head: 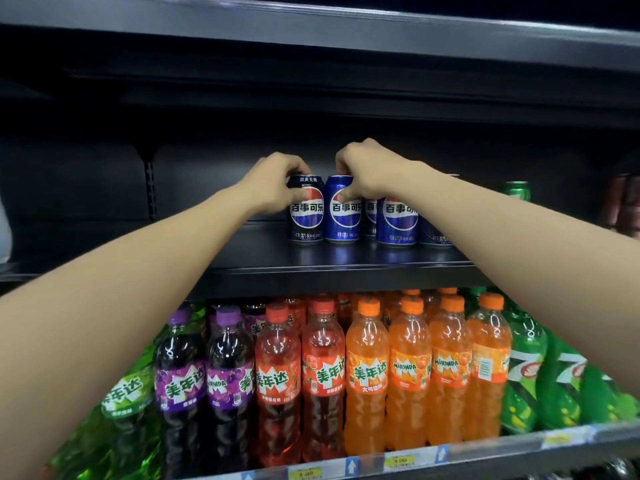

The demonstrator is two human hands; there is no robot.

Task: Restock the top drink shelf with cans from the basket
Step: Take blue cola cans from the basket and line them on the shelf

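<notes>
We had both arms stretched up to the top drink shelf (311,261), where a short row of cola cans stood upright a little way back from its front edge. Our left hand (277,185) was closed over the top of the dark navy can (306,216) at the left end of the row, fingers curled round the rim and thumb pressed on its face. Our right hand (367,171) was clamped the same way on the bright blue can (343,216) just beside it, the two cans almost touching. More blue cans (396,220) stood to the right, partly hidden behind our right forearm, and a green can (516,190) stood farther along toward the shelf's right end. The left stretch of the shelf was bare. On the shelf below (398,462), bottles stood packed in rows: purple bottles (204,375), red bottles (301,375), orange bottles (408,368) and green bottles (561,375).
</notes>
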